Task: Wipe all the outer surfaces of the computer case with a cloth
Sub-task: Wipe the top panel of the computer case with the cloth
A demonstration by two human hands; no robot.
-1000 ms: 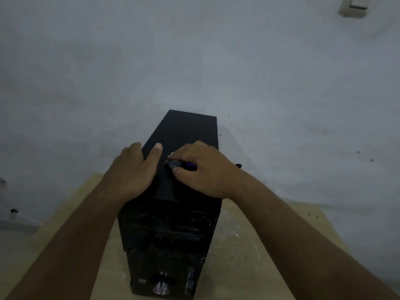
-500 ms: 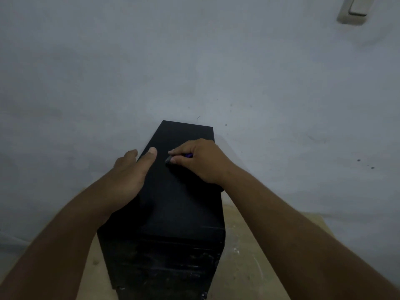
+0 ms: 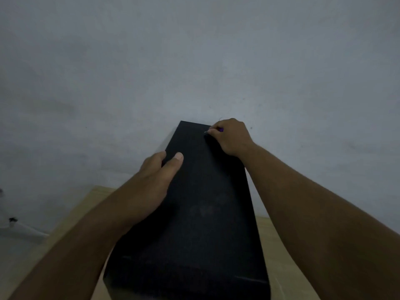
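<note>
While the lighting is dim, 1 computer case [image 3: 201, 213] reads clearly: a matte black tower, upright on a pale wooden surface [image 3: 71, 215], its long top panel running away from the viewer toward a grey-white wall [image 3: 194, 61]. Top panel: flat, plain, unmarked apart from faint dusty smudges near its middle and thin pale streaks along the near edge. Front face: too dark and foreshortened to make out.

Item 2, cloth [image 3: 220, 129]: only a small purple scrap shows, plus a pale bit beside it, both poking out from the right hand [image 3: 231, 137]. Its full size and shape are hidden.

Right hand: at the far right corner of the top panel, knuckles up, fingers [image 3: 213, 132] curled tight and pinching the cloth against the panel's far edge. The forearm lies along the case's right edge.

Left hand [image 3: 155, 180]: on the left edge of the top panel, nearer the viewer than the right hand's fingers and well apart from them. Its thumb lies flat on the panel; the other fingers [image 3: 157, 158] wrap over the edge onto the left side, so the hand grips the case itself rather than lying loose.

Surface: bare light wood visible on both sides of the case, left of the left hand's fingers and below the right forearm.
</note>
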